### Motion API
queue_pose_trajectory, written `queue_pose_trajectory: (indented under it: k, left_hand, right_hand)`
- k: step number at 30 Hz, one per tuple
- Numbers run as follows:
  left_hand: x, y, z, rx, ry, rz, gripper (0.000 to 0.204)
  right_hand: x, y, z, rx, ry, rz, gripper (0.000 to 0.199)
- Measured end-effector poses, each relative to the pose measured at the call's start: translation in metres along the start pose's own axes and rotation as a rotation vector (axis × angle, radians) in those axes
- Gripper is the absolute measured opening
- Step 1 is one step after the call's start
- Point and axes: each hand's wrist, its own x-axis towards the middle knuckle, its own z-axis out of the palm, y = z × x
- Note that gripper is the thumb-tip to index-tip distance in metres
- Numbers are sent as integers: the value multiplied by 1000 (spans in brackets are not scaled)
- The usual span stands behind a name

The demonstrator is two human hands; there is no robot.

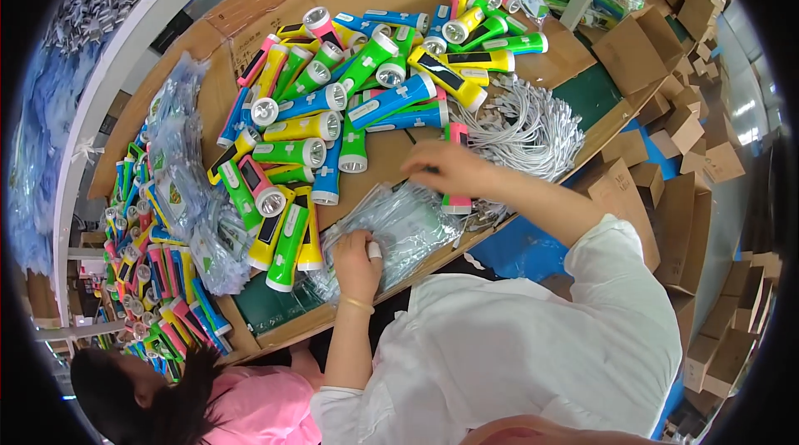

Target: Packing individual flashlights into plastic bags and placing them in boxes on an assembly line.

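Observation:
My left hand [358, 266], with a band at its wrist, rests at the near edge of a pile of clear plastic bags [399, 220]. Its fingers are curled, and something small and white shows by the thumb; what they grip is hidden. Over the far right part of the bags is my right hand [449, 169], fingers bent together; I cannot make out what is in them. It crosses above a pink flashlight [457, 202], whose two ends show. Just beyond lie many flashlights in a heap, among them a blue flashlight [391, 101] and a green flashlight [353, 151].
A bundle of white cables [533, 129] lies right of my right hand. Packed bags [179, 162] form a row on the left, with more flashlights [166, 279] past them. A person in pink [262, 403] is at lower left. Cardboard boxes [641, 50] stand at right.

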Motion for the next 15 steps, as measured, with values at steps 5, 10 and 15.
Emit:
queue_pose_trajectory:
  k: [5, 10, 15]
  left_hand:
    - [-6, 7, 0, -368, 5, -215, 26]
    - [-4, 2, -5, -312, 0, -124, 30]
    - [0, 11, -8, -345, 40, -49, 17]
  right_hand:
    - [13, -24, 88, -105, -203, -112, 24]
    - [9, -32, 107, -190, -199, -15, 19]
    - [1, -35, 107, -171, -87, -36, 15]
